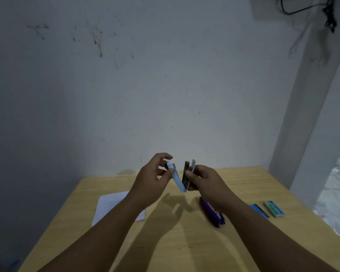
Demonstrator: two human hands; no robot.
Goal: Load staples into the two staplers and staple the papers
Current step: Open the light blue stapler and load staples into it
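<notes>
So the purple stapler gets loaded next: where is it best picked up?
Probably around the middle of the purple stapler, fingers across its narrow width, coming from above. It lies flat and closed on the wooden table, long axis running toward the person, under the right hand's forearm, so its sides look open to a pinch.

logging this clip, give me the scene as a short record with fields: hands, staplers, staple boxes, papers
left hand: holds the lid of the light blue stapler, swung open
right hand: holds that stapler's base and metal magazine, above the table
purple stapler: lying on the table under the right forearm, untouched
staple boxes: blue box and green box, side by side at the right
papers: flat on the table at the left
</notes>
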